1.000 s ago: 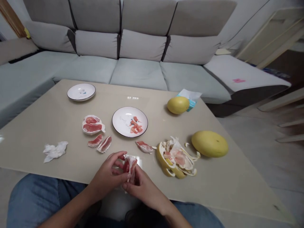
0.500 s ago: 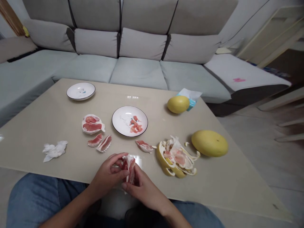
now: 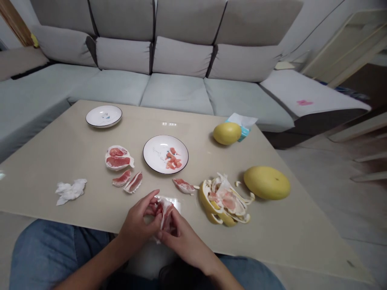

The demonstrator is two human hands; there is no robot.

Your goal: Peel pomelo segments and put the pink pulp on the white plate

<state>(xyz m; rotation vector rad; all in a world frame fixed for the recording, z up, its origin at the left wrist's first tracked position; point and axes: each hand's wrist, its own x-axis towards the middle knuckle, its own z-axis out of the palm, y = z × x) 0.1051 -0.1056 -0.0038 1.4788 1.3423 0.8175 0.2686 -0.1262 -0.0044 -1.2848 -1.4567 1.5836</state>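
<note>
1. The left hand (image 3: 136, 223) is curling its fingers around the pomelo segment (image 3: 165, 213), its grip nearly closed on the pale skin.
2. The right hand (image 3: 184, 241) is pressing in from the other side, its grip also closed on the same segment. Part of the contact is hidden behind the fruit.
3. The segment is sitting between both hands, above the near edge of the table (image 3: 290, 225).
4. It is looking light, soft and wet. The pink pulp seems easily torn, so the tougher white skin along its edge appears the safer place to hold.
5. The table's near edge is running just below the hands, limiting room on that side.
6. A peeled piece (image 3: 183, 186) is lying just ahead and to the right, with the heap of peel (image 3: 211, 209) beside it. A plate (image 3: 152, 155) is sitting farther ahead, and a crumpled tissue (image 3: 70, 191) is lying well apart to the left.
</note>
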